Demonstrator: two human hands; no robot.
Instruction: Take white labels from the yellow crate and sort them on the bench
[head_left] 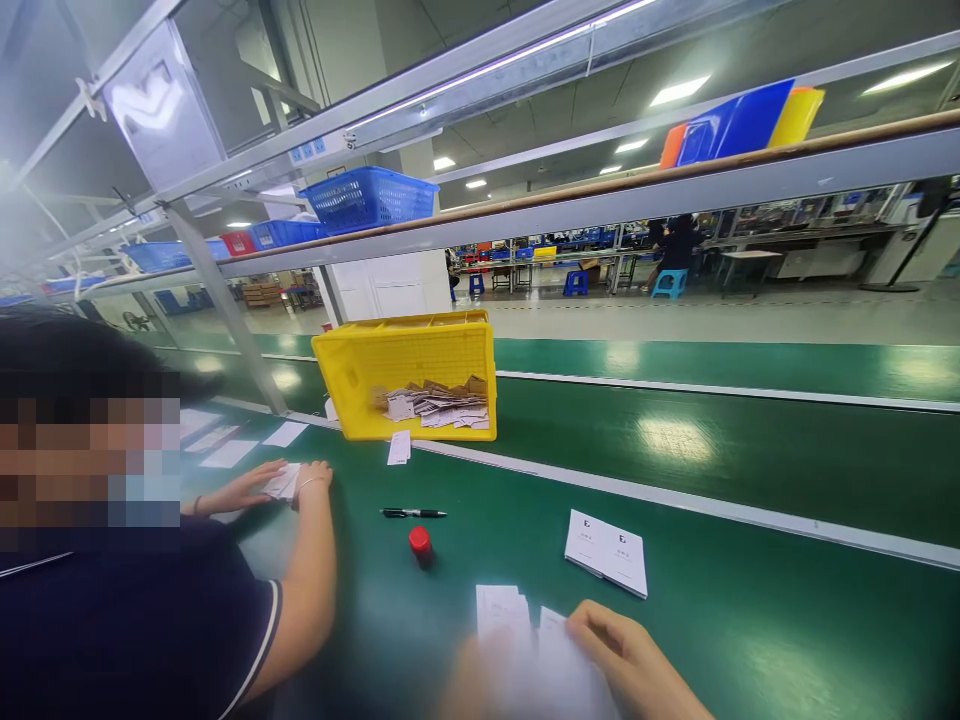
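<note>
At the bottom middle, several white papers [570, 665] lie low over the green table, partly blurred. My right hand [630, 655] pinches the top edge of one paper, thumb and fingers together. Motion smears my left hand [472, 680] at the lower left of the papers, and its fingers cannot be made out. White printed booklets [606, 552] lie stacked in two side-by-side piles beyond my right hand. A red-capped small bottle [421, 547] and a black pen [412, 513] rest to the left, farther forward.
A yellow crate [405, 335] on its side holds many papers, with white slips [400, 447] before it. At the left, a person in a dark shirt [150, 620] handles papers [283, 482]. A metal shelf above bears a blue basket [371, 200].
</note>
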